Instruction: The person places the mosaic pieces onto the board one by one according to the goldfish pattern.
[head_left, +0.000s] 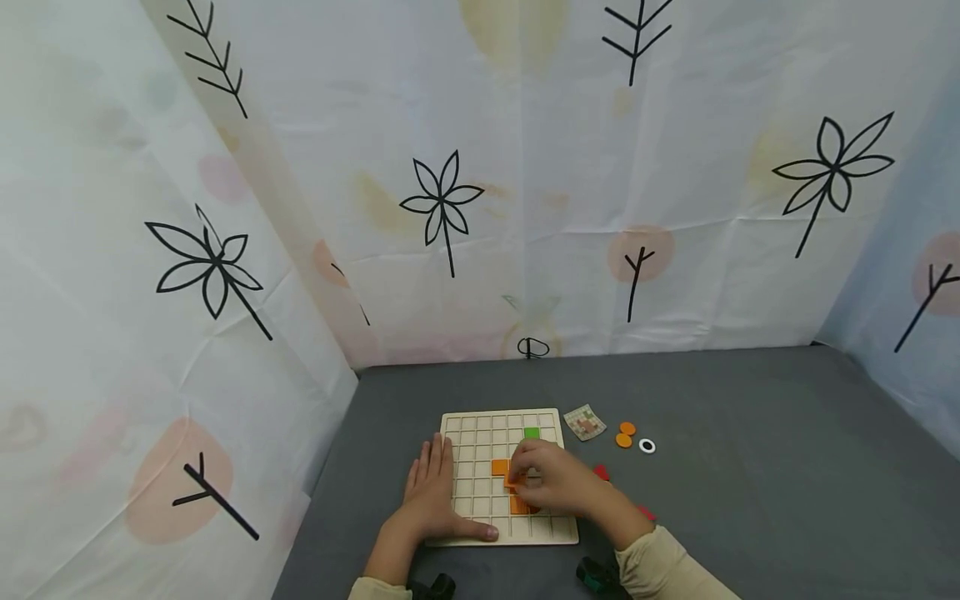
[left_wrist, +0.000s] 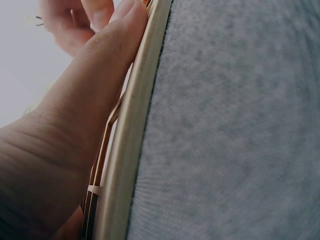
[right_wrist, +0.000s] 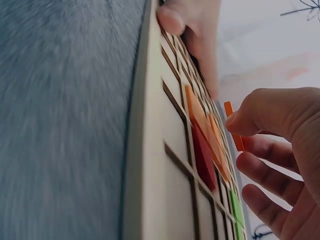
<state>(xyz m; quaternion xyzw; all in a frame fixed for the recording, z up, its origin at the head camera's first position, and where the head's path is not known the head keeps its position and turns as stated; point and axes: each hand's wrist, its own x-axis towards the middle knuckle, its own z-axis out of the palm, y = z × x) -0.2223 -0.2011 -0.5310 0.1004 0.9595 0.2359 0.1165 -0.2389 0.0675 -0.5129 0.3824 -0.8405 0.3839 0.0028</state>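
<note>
A pale wooden grid board [head_left: 468, 429] lies on the grey table. My left hand [head_left: 431, 500] rests over its left side, fingers straight and spread, thumb along the near edge. Between thumb and index finger, my right hand [head_left: 555, 477] pinches a thin orange square tile [right_wrist: 228, 108], held just above the grid. On the board are an orange tile [head_left: 498, 467], a green tile [head_left: 532, 433] and more orange near the right hand. A dark red tile [right_wrist: 202, 155] shows beside the orange ones in the right wrist view; in the head view the hand partly hides that area.
Right of the board lie a small patterned card [head_left: 585, 422], two orange round pieces [head_left: 624, 441] and a white ring [head_left: 642, 447]. Red pieces [head_left: 602, 472] show by the right forearm, partly covered. A printed fabric backdrop [head_left: 525, 292] borders the table behind and at both sides.
</note>
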